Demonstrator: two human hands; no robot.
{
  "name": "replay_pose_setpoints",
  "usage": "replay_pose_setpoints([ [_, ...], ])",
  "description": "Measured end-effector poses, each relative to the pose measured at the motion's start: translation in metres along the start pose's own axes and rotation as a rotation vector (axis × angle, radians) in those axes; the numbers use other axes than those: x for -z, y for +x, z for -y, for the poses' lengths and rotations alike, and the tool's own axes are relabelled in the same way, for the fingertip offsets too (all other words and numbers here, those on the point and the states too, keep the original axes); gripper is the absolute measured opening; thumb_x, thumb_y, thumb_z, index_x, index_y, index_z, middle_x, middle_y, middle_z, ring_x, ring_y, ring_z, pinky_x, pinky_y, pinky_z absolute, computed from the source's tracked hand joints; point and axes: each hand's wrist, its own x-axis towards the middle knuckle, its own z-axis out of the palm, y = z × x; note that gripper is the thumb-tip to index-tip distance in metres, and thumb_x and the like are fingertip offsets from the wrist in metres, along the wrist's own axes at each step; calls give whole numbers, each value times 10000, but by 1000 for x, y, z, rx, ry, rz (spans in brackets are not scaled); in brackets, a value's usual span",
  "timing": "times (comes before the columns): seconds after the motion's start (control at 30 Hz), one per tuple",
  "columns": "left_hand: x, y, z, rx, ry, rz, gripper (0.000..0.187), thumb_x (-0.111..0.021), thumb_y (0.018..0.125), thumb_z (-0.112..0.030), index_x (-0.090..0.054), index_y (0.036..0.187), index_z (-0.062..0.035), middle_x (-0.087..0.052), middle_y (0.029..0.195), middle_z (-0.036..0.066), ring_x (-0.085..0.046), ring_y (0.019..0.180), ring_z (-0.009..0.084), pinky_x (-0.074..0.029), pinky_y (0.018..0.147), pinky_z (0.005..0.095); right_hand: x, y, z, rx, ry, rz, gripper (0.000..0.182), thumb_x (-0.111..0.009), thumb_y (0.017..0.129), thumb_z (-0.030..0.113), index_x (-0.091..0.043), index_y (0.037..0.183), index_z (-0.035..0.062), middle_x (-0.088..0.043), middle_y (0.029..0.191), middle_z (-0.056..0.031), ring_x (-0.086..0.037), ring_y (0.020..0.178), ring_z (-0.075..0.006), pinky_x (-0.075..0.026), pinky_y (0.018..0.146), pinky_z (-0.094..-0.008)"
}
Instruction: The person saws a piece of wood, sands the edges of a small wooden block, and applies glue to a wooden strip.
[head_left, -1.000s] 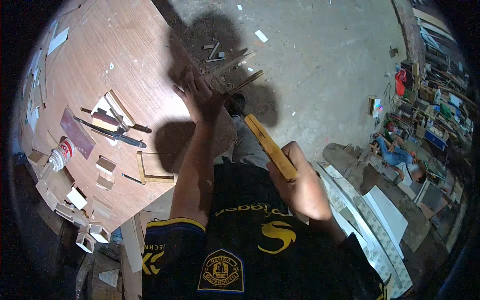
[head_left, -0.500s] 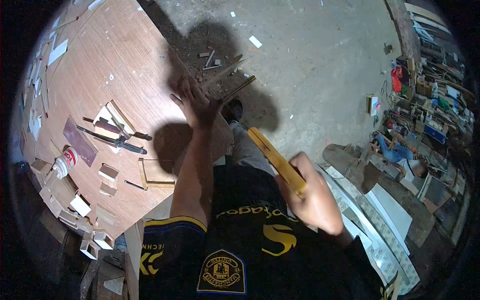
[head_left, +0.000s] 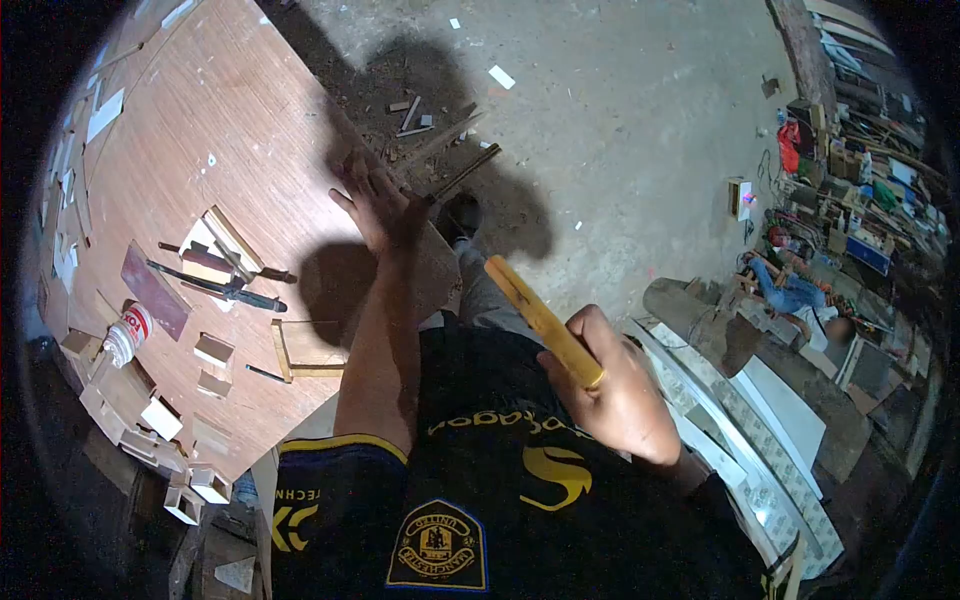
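Observation:
My left hand (head_left: 378, 212) lies on the wooden tabletop (head_left: 235, 110) near its edge, fingers spread and partly in shadow. A thin dark strip (head_left: 466, 172) juts out from beside this hand, beyond the edge; whether the palm touches it is unclear. My right hand (head_left: 625, 400) is closed around a long yellow piece (head_left: 540, 322) in front of my body, off the table. The piece points up and left, away from the left hand.
On the table are a dark clamp-like tool (head_left: 230, 292), a maroon board (head_left: 155, 290), a white and red container (head_left: 127, 335), a wooden frame (head_left: 285, 350) and small wooden boxes (head_left: 210, 483). Scraps litter the floor (head_left: 620, 150). White panels (head_left: 780, 420) lie right. A person (head_left: 800, 305) is at far right.
The view has shifted slightly. My right hand and the yellow piece have turned a little, showing less of its side. My left hand keeps its place on the table.

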Motion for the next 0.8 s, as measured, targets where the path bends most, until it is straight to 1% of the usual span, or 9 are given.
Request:
replay_pose_setpoints([
  [0.1, -1, 0, 4, -14, -7, 9, 1045, -535, 727, -701, -278, 1457, 2, -304, 1475, 165, -158, 1425, 405, -78, 1094, 687, 0, -2, 0, 97, -16, 50, 284, -622, 870, 55, -401, 1047, 74, -618, 773, -234, -641, 792, -450, -488, 595, -473],
  [0.17, 1, -3, 5, -19, -47, 26, 1034, -557, 722, -672, -282, 1456, 3, -305, 1477, 162, -162, 1426, 402, -69, 1100, 680, -9, 5, -7, 1, -6, -24, 239, -674, 873, 110, -463, 970, 54, -574, 758, -144, -634, 697, -316, -465, 590, -371],
  [0.27, 6, 1, -6, 15, -34, 9, 1046, -608, 690, -632, -287, 1457, 4, -306, 1482, 150, -184, 1422, 391, -68, 1099, 683, -24, 11, -22, 18, -41, -37, 233, -677, 867, 95, -469, 960, 49, -597, 799, -155, -664, 772, -325, -476, 605, -383],
  [0.33, 10, 1, -8, 26, 41, 22, 918, -479, 809, -668, -331, 1441, -19, -256, 1538, 146, -257, 1411, 332, -77, 1106, 675, -18, 5, -15, 23, -9, -46, 229, -676, 865, 90, -469, 955, 49, -602, 807, -158, -669, 793, -332, -479, 612, -387],
  [0.47, 2, -4, -1, -3, -8, 7, 894, -508, 804, -642, -351, 1429, -22, -281, 1522, 142, -264, 1408, 324, -82, 1108, 672, -2, 2, -3, -8, 16, 17, 231, -678, 861, 90, -469, 948, 48, -588, 808, -150, -645, 741, -336, -474, 616, -384],
  [0.53, 2, 0, -1, -3, 47, -24, 1047, -636, 690, -666, -334, 1440, -2, -317, 1473, 128, -231, 1414, 321, -116, 1099, 682, -6, 5, -1, -25, -28, 9, 240, -686, 858, 94, -470, 954, 49, -567, 809, -134, -619, 700, -314, -467, 617, -372],
  [0.57, 5, 0, -2, -6, 47, -24, 1047, -636, 690, -666, -334, 1440, -2, -317, 1473, 128, -231, 1414, 321, -116, 1099, 682, -6, 5, -1, -26, -26, 7, 240, -686, 858, 94, -470, 954, 49, -567, 809, -134, -619, 700, -314, -467, 617, -372],
  [0.63, 17, 4, -10, 31, 36, 58, 1074, -625, 679, -699, -336, 1437, 4, -308, 1478, 125, -215, 1419, 321, -128, 1101, 678, -2, 4, -4, 45, -3, 52, 325, -634, 841, 12, -394, 1056, 55, -620, 761, -227, -651, 764, -441, -492, 572, -461],
  [0.8, 3, 0, -1, 21, 69, 24, 1123, -591, 670, -755, -321, 1440, 17, -304, 1472, 142, -183, 1424, 351, -103, 1109, 673, -5, 11, -5, 3, -6, 107, 348, -644, 827, 11, -408, 1080, 48, -624, 806, -256, -636, 807, -458, -491, 629, -474],
])
